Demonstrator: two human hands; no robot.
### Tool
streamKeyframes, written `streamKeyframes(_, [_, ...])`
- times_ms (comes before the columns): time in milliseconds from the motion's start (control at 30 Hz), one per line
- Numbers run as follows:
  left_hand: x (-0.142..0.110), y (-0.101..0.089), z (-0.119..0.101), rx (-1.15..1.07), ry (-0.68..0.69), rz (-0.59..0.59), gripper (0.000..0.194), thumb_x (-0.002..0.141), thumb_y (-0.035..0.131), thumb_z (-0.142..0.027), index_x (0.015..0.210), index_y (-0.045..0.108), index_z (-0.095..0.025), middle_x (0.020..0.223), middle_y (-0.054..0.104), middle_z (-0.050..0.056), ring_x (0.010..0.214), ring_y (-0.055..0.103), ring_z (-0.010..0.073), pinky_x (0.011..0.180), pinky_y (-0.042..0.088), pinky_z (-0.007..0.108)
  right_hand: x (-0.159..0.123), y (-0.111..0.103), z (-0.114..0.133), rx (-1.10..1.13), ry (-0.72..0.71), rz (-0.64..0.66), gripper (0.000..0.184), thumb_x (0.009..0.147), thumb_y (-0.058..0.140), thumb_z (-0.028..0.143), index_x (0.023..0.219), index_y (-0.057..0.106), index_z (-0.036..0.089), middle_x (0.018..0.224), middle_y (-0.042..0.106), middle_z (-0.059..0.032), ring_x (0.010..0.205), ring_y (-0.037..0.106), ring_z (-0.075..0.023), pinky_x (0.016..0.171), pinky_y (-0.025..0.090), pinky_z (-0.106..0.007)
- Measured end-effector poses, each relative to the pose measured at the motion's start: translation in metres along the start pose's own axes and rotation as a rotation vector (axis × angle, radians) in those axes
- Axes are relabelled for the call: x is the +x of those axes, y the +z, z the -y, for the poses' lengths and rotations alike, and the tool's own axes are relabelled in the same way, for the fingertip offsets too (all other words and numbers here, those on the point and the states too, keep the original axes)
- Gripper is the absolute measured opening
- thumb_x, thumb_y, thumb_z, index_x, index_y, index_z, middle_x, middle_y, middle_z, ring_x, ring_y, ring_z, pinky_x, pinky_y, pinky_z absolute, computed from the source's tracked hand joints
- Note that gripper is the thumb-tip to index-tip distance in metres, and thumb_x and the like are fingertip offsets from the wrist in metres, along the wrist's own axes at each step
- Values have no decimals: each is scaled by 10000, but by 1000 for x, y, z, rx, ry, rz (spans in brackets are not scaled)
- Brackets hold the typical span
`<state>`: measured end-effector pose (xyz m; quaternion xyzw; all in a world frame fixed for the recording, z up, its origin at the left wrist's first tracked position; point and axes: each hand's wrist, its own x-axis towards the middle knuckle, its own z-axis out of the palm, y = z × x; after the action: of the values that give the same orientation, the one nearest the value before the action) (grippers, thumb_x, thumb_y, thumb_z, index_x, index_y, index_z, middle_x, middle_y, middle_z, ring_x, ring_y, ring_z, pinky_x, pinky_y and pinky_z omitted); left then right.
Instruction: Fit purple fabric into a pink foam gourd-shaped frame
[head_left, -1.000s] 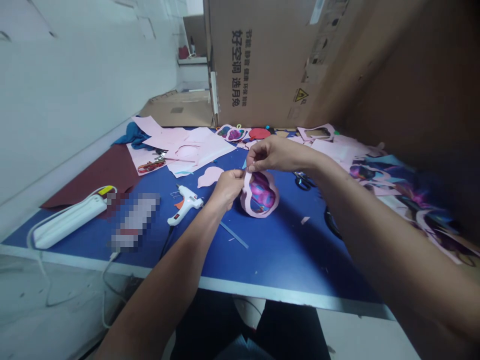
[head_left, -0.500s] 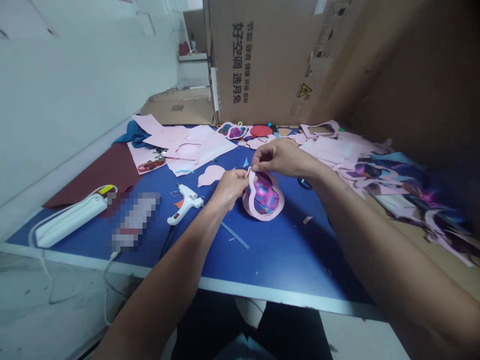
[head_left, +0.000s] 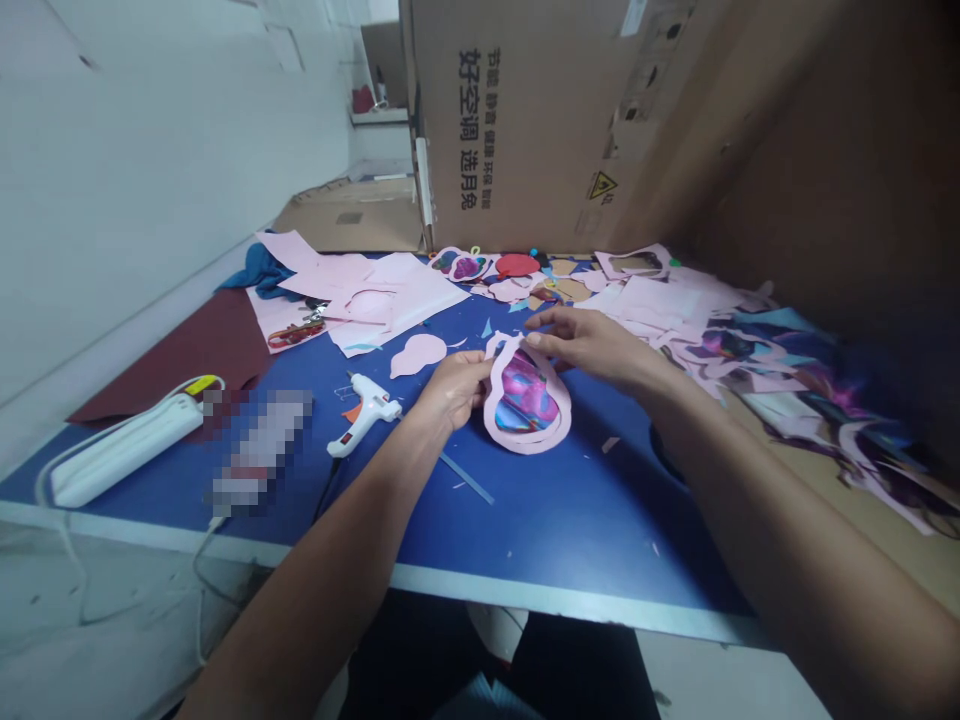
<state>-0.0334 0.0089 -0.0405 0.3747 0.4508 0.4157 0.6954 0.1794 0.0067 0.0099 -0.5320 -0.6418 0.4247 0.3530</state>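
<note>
Pinches the left edge of the pink frame (head_left: 562, 400) with the left hand (head_left: 455, 388), thumb and fingers together. Holds the right hand (head_left: 592, 345) by the thin far end, with thumb and first finger a little bit apart. Cannot tell for sure about a touch there. Has the pink frame between the hands, over the blue bench (head_left: 555, 520), with a shiny purple and blue picture (head_left: 529, 390) inside. Points long ways away from the body, fat end near, thin end far and leaning a bit left. Sits closest to the left hand, with the right hand up past the other side. Left of the left hand, a white glue gun (head_left: 371, 400) and a small pink piece (head_left: 418, 354). Past the right hand, lots of pink scraps (head_left: 660, 305).
</note>
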Motion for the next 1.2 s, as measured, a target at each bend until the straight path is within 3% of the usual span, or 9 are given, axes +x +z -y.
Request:
streamKeyframes(100, [0,0,0,-23,-13,-16,217,853,892,-155,736,710,-147,631,664,15,514,571,93,548,458,234,-18,-2,-8,57,85,-11,493,809,932,556,1131,764,222,983,795,-73,863,711,-229,680,570,-315])
streamKeyframes(267, [0,1,-1,-43,-3,-49,182,874,867,-142,767,720,-136,647,677,17,510,575,90,539,484,231,-31,-1,-16,70,221,108,622,636,1043,491,1121,754,228,778,756,-28,714,672,-206,599,515,-305])
streamKeyframes(433, [2,-3,-2,-49,65,-106,273,833,923,-235,731,686,-147,582,614,-18,458,507,75,465,380,221,-30,0,-19,64,252,178,582,612,1041,446,1069,751,230,726,733,1,671,643,-180,594,479,-293])
streamKeyframes(567, [1,-6,-6,-46,133,-179,293,812,936,-268,733,680,-150,561,594,-34,432,459,63,451,338,217,-30,-2,-18,70,241,149,579,589,1049,491,997,736,224,694,716,11,666,635,-171,604,464,-286])
streamKeyframes(800, [1,-7,-9,-80,162,-211,389,713,998,-324,709,638,-177,594,625,-29,480,532,90,487,388,224,-33,-11,-14,40,200,105,574,574,1034,620,855,734,220,686,683,7,643,580,-152,604,430,-292])
streamKeyframes(1067, [9,-14,-6,-66,211,-254,414,830,908,-264,654,539,-199,554,505,-64,441,372,53,464,245,221,-47,-42,2,-36,44,83,614,678,935,798,794,755,223,707,621,-28,658,508,-163,630,421,-331])
streamKeyframes(1200, [5,-6,-3,-27,217,-213,435,849,900,-252,632,527,-201,533,431,-81,438,313,51,459,193,237,-55,-38,12,69,-7,44,561,734,919,775,767,723,251,724,610,-37,660,498,-177,639,446,-351])
